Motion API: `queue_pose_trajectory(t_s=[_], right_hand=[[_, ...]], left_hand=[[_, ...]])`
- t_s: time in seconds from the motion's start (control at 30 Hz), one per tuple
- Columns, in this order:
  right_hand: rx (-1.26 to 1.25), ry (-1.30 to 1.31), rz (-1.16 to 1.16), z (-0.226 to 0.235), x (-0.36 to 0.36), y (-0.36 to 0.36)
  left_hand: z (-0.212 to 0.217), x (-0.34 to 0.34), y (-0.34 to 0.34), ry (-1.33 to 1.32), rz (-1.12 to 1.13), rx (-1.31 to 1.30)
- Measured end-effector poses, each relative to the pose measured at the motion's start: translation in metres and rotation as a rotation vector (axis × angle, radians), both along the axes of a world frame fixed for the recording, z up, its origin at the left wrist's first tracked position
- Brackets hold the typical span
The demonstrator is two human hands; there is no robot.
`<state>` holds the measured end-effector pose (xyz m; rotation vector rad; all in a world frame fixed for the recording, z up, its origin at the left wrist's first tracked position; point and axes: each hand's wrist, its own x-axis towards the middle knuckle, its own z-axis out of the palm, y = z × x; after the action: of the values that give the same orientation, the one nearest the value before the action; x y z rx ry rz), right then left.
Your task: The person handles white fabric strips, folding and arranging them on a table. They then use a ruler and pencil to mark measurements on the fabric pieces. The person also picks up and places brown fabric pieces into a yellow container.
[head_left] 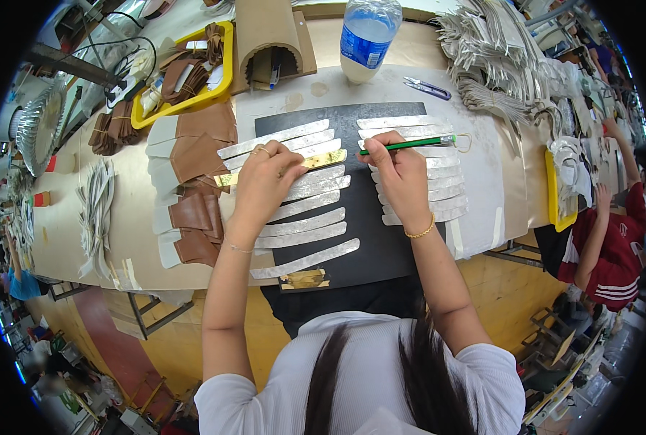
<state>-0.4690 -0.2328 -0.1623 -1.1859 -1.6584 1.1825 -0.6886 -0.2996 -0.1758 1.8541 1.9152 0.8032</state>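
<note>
My left hand [268, 177] is closed on a narrow yellow template strip [328, 159], pressing it down across one of the pale grey strips. A green pen [418, 143] is gripped in my right hand [404, 177], its tip pointing left toward the end of the yellow strip. Slightly curved grey strips lie in two columns: a left column [305, 239] under and around my left hand, and a right column [446, 194] partly hidden by my right hand. Both columns rest partly on a black board [366, 261], which has a taped patch at its near left corner.
Brown and white leather-like pieces [196, 214] are stacked left of the board. Behind them stands a yellow basket [225, 87] of brown bundles. A water bottle [370, 43], thread snips [428, 88] and a heap of pale strips [493, 58] lie beyond. A person in red [613, 246] works at right.
</note>
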Motion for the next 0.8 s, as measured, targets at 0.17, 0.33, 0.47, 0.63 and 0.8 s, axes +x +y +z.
queue_pose_trajectory(t_s=[0.17, 0.33, 0.47, 0.63, 0.8], right_hand=[[0.019, 0.02, 0.005, 0.001, 0.001, 0.0], [0.029, -0.015, 0.008, 0.001, 0.002, -0.001], [0.039, -0.015, 0.014, 0.001, 0.002, -0.001], [0.049, -0.03, 0.03, -0.001, -0.006, 0.0], [0.132, -0.222, 0.17, -0.005, -0.031, 0.004]], left_hand=[[-0.002, 0.001, 0.001, 0.013, -0.018, 0.009], [-0.006, 0.002, 0.001, 0.026, -0.03, 0.048], [-0.007, 0.002, 0.0, 0.027, -0.027, 0.048], [-0.008, 0.002, 0.0, 0.042, -0.033, 0.087], [-0.011, 0.002, 0.001, 0.044, -0.037, 0.084]])
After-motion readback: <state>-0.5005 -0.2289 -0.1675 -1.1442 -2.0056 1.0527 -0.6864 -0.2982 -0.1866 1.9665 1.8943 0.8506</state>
